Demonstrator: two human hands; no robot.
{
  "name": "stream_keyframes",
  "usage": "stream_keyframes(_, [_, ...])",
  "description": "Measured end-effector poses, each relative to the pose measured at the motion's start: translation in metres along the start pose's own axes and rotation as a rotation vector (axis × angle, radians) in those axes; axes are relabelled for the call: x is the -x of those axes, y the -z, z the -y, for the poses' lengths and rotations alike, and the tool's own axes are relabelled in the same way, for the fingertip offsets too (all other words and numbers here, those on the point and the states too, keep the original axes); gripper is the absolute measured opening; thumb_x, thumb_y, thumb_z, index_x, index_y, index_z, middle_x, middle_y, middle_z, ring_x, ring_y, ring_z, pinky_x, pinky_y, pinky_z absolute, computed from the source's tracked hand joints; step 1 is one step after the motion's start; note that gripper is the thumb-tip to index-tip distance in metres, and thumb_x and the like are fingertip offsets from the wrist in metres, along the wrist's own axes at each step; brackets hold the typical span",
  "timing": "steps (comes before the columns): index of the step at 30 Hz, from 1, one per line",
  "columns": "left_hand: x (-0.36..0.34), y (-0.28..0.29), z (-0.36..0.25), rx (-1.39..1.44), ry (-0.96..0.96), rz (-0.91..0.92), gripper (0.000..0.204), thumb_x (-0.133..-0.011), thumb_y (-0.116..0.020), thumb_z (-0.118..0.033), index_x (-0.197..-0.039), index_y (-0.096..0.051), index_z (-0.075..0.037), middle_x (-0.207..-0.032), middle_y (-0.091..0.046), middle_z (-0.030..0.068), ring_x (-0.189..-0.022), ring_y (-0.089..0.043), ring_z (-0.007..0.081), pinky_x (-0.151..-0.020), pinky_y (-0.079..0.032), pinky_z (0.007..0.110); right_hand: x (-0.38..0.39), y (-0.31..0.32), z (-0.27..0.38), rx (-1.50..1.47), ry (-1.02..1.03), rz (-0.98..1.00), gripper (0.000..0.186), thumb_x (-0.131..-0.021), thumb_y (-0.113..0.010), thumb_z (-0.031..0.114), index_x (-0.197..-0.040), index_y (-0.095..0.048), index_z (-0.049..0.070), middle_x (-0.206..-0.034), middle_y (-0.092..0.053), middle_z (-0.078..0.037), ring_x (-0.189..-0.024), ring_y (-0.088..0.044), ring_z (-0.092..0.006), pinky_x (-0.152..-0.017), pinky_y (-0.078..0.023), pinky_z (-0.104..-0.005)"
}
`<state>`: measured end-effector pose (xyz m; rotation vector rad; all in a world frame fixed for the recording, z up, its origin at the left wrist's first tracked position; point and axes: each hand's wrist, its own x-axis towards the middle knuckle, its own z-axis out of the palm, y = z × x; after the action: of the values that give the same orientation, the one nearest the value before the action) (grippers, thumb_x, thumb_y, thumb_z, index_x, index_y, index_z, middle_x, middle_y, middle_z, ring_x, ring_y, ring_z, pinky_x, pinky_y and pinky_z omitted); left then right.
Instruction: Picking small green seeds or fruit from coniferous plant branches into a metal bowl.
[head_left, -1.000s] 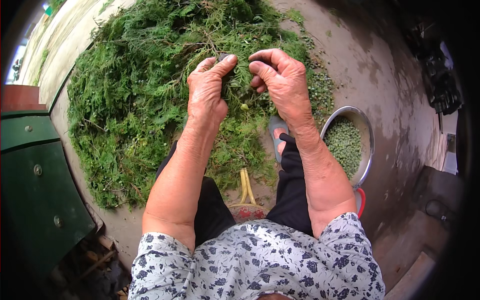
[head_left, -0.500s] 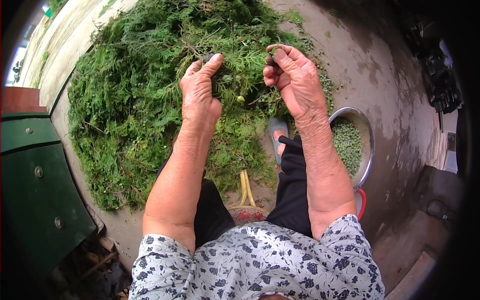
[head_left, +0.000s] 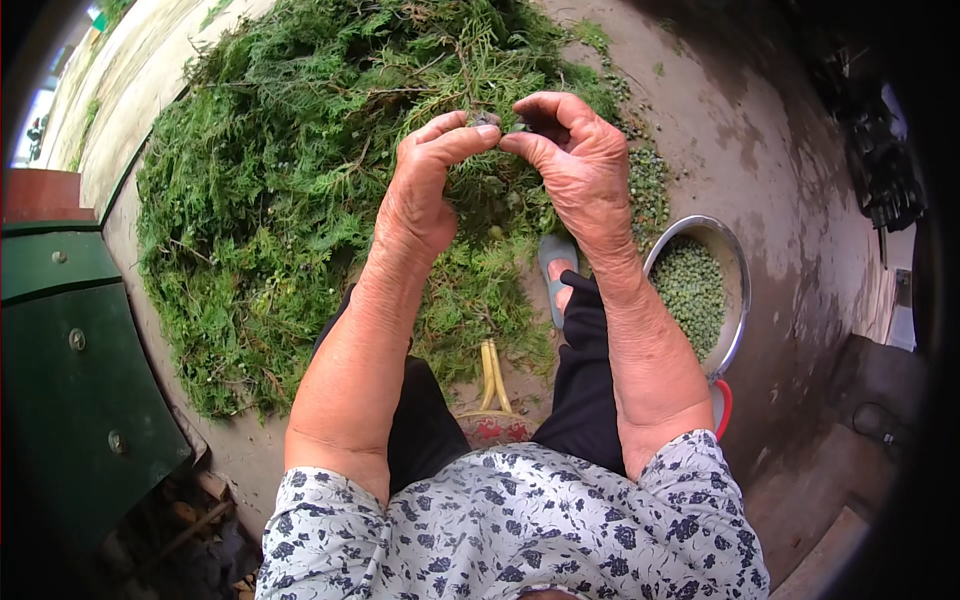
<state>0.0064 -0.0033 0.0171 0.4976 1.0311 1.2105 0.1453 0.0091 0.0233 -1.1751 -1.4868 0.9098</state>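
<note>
Over a large heap of cut evergreen branches [head_left: 250,200], my two hands meet with thumbs nearly touching. My left hand [head_left: 435,170] is closed, thumb against fingers, on an evergreen sprig [head_left: 468,75] that lies against the heap behind it. Opposite it, my right hand [head_left: 580,165] curls its fingers in a pinch. A tiny greenish bit shows at its fingertips, too small to name. Right of my right forearm stands a round metal basin [head_left: 741,270] holding many small green cones or berries [head_left: 692,290].
Loose green berries [head_left: 648,185] are scattered along the heap's right edge. A red-rimmed container [head_left: 722,408] sits beside the basin. At the left stands a dark green panel with metal knobs [head_left: 80,400]. My grey shoe [head_left: 556,270] rests by the heap, near yellow bars [head_left: 490,375].
My hands have come together from apart: the right moved left and slightly down, the left moved right. The sprigs above my left hand have shifted.
</note>
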Motion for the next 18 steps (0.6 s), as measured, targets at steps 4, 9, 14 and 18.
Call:
stream_keyframes(4, [0.002, 0.0, -0.005, 0.006, 0.011, 0.023, 0.044, -0.067, -0.071, -0.019, -0.103, -0.057, 0.003, -0.099, -0.058, 0.0083, -0.095, -0.05, 0.0169, -0.089, -0.032, 0.031, 0.002, -0.002, 0.003, 0.056, 0.052, 0.011, 0.024, -0.064, -0.069, 0.0, -0.088, -0.062, 0.003, -0.078, -0.061, -0.003, -0.07, -0.058, -0.0095, -0.064, -0.047, -0.0222])
stream_keyframes(9, [0.003, -0.002, -0.005, -0.062, 0.005, -0.053, 0.028, -0.07, -0.068, -0.014, -0.091, -0.06, 0.001, -0.088, -0.06, 0.0074, -0.081, -0.055, 0.0143, -0.074, -0.042, 0.028, 0.001, 0.0, -0.001, -0.032, 0.014, 0.069, 0.024, -0.066, -0.066, -0.002, -0.089, -0.062, 0.003, -0.081, -0.062, -0.003, -0.072, -0.058, -0.0095, -0.067, -0.047, -0.0224])
stream_keyframes(14, [-0.001, 0.002, -0.002, -0.041, -0.021, 0.093, 0.013, -0.071, -0.066, -0.01, -0.08, -0.06, -0.002, -0.076, -0.06, 0.0034, -0.065, -0.056, 0.0102, -0.059, -0.044, 0.024, 0.0, 0.0, -0.002, -0.089, 0.012, 0.105, 0.023, -0.068, -0.065, -0.002, -0.09, -0.062, 0.002, -0.082, -0.063, -0.002, -0.075, -0.058, -0.0094, -0.07, -0.047, -0.0223])
stream_keyframes(18, [-0.004, 0.004, 0.004, 0.023, -0.038, 0.095, 0.009, -0.071, -0.064, -0.008, -0.077, -0.06, -0.003, -0.074, -0.06, 0.0027, -0.066, -0.055, 0.0098, -0.059, -0.044, 0.024, 0.0, -0.002, -0.005, -0.219, -0.059, 0.13, 0.02, -0.071, -0.064, -0.002, -0.091, -0.062, 0.001, -0.08, -0.062, -0.002, -0.074, -0.058, -0.0085, -0.067, -0.047, -0.0214])
